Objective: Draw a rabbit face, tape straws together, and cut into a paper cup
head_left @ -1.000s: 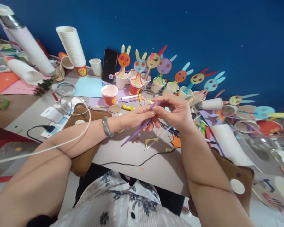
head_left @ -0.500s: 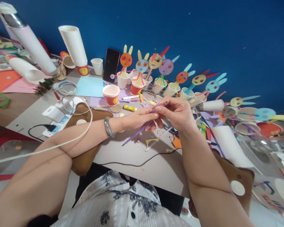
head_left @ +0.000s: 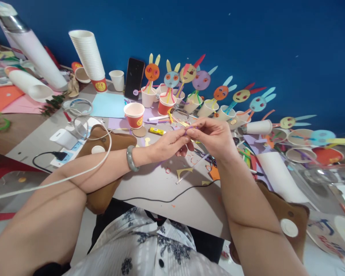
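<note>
My left hand (head_left: 172, 143), with a grey-green bangle (head_left: 130, 158) at its wrist, has its fingers closed on a narrow purple paper strip (head_left: 191, 127). My right hand (head_left: 214, 137) pinches the strip too, thumb against forefinger, and the fingertips of both hands meet. Most of the strip is hidden by the hands. Just beyond them lie a yellow glue stick (head_left: 156, 131) and a red-and-white paper cup (head_left: 134, 115). Under the hands are a yellow paper scrap (head_left: 184, 173), a clear thin stick (head_left: 193, 168) and an orange paper piece (head_left: 214, 173).
Along the blue wall stands a row of paper cups holding rabbit-faced figures (head_left: 171, 79). A tall cup stack (head_left: 87, 57), a phone (head_left: 134, 78) and a thermos (head_left: 36, 50) are at the back left. A white cable (head_left: 74, 183) crosses my left arm; a black cord (head_left: 166, 201) lies in front.
The long purple tail that pointed down and left below my hands has swung out of sight behind my left hand. Both hands stay together in nearly the same place.
</note>
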